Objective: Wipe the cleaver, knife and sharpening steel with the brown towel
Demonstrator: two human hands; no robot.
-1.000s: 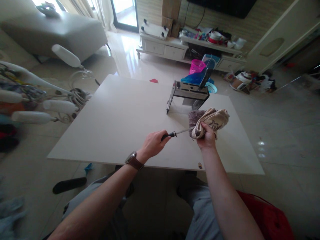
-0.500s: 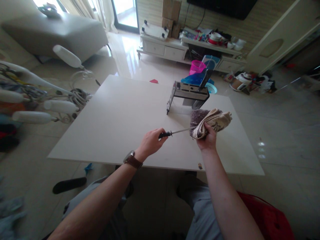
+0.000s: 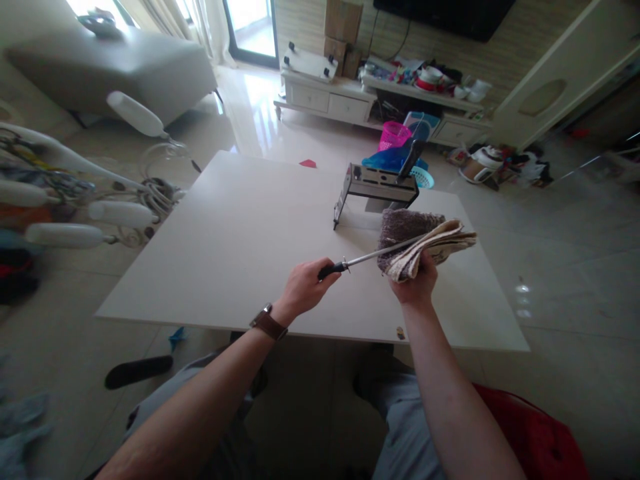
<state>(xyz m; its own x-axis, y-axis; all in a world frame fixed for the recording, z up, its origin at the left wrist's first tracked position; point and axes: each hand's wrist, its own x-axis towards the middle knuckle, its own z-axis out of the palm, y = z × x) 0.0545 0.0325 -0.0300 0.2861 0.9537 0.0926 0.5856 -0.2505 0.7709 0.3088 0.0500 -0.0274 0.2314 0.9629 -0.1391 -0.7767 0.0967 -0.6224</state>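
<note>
Over the near part of the white table (image 3: 240, 227), my left hand (image 3: 306, 285) grips the black handle of a sharpening steel (image 3: 367, 257). Its thin metal rod points right and slightly away, and its far end lies against the folds of a brown and beige towel (image 3: 407, 230). From below, my right hand (image 3: 419, 279) holds this towel, fingers closed around it and partly covered by the cloth. Just beyond the towel stands a knife block (image 3: 383, 181) with a metal frame; a black-handled knife (image 3: 411, 160) is in one of its slots.
Behind the table are a pink basket (image 3: 394, 135), a blue plastic item and a white TV cabinet (image 3: 320, 100). A white chandelier-like fixture (image 3: 125, 213) with cables is at the left. A red bag (image 3: 535, 433) lies at the lower right, beside my leg.
The towel has opened out and shifted slightly right in my right hand, so more of the steel's rod shows. My left hand has hardly moved.
</note>
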